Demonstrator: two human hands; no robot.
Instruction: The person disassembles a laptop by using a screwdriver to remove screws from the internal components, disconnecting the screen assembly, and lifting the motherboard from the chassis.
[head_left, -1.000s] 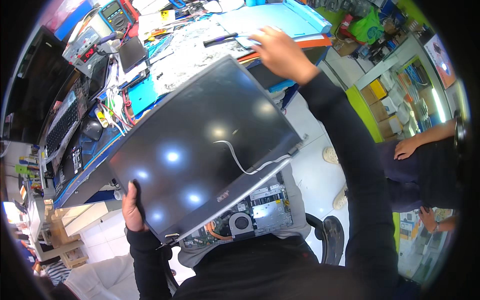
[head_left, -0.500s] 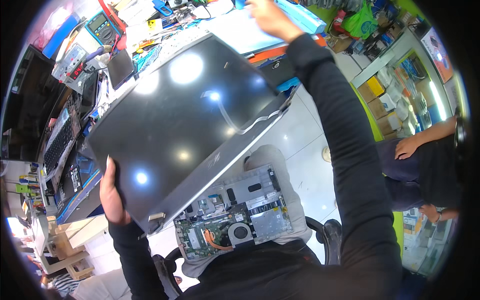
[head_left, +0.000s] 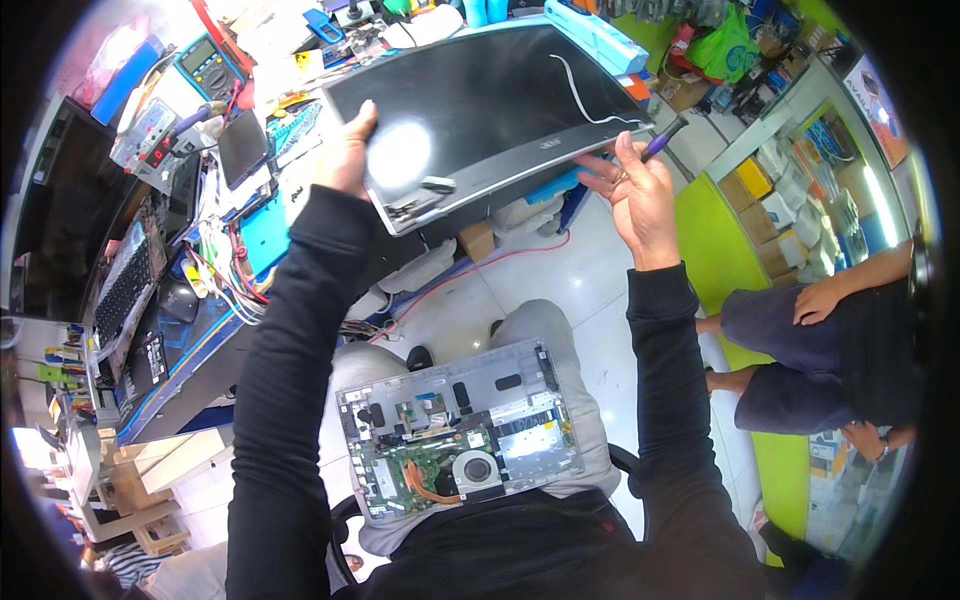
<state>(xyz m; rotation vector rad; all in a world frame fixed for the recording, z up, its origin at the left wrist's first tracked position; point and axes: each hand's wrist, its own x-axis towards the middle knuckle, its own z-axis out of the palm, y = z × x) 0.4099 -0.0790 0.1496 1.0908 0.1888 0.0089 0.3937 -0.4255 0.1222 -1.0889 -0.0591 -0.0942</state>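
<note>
A laptop screen lid (head_left: 500, 100) with a silver edge is raised over the front of the workbench, its dark panel facing me. My left hand (head_left: 345, 155) grips its left edge, thumb on the front. A hinge (head_left: 437, 186) shows at its lower left corner. A thin white cable (head_left: 572, 88) lies loose over the panel's right side. My right hand (head_left: 645, 205) is at the lower right edge, fingers reaching under it. A screwdriver (head_left: 663, 139) with a purple handle sticks out from behind its thumb. On my lap lies an opened laptop base (head_left: 520, 385), showing its fan (head_left: 476, 468) and copper heat pipe.
Tools and parts crowd the workbench, with a multimeter (head_left: 207, 68), a power supply (head_left: 150, 135) and a bare keyboard (head_left: 122, 275) on the left. A red cable (head_left: 500, 262) crosses the floor. Another person (head_left: 790, 340) sits at the right beside a glass display case.
The lid has moved up and away over the bench with my left hand. My right hand has come back from the bench to the lid's right edge, now with a screwdriver.
</note>
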